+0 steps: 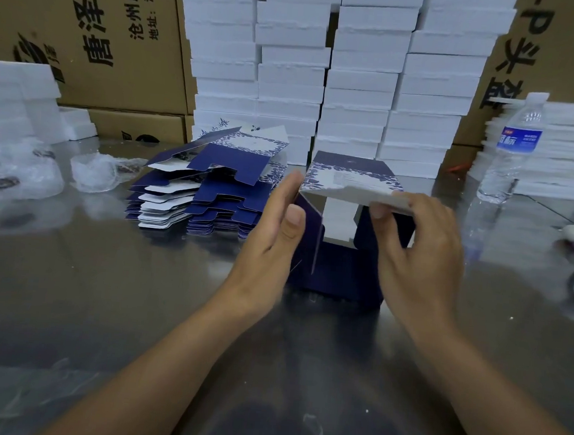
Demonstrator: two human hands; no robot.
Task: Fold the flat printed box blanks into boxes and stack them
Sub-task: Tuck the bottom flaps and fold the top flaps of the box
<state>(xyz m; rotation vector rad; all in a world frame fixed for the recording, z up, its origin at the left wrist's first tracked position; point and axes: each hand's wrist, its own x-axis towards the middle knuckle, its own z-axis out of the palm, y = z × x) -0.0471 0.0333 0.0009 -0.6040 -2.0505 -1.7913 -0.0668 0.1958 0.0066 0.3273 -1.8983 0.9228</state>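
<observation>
Box (346, 184), half-formed, blue print: stands on tabletop (101, 288) at centre, between hands. Left hand (275, 223): fingers straight, pressed flat to side panel, squaring it. Right hand (417, 248): fingers pinch top flap, seemingly to fold it down. Flat blanks (212, 191) piled just left, ready.

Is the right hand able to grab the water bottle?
Probably yes: the water bottle stands upright off to the side of the right hand, only bare table between them. That hand grips the box now, so it must let go first.
</observation>
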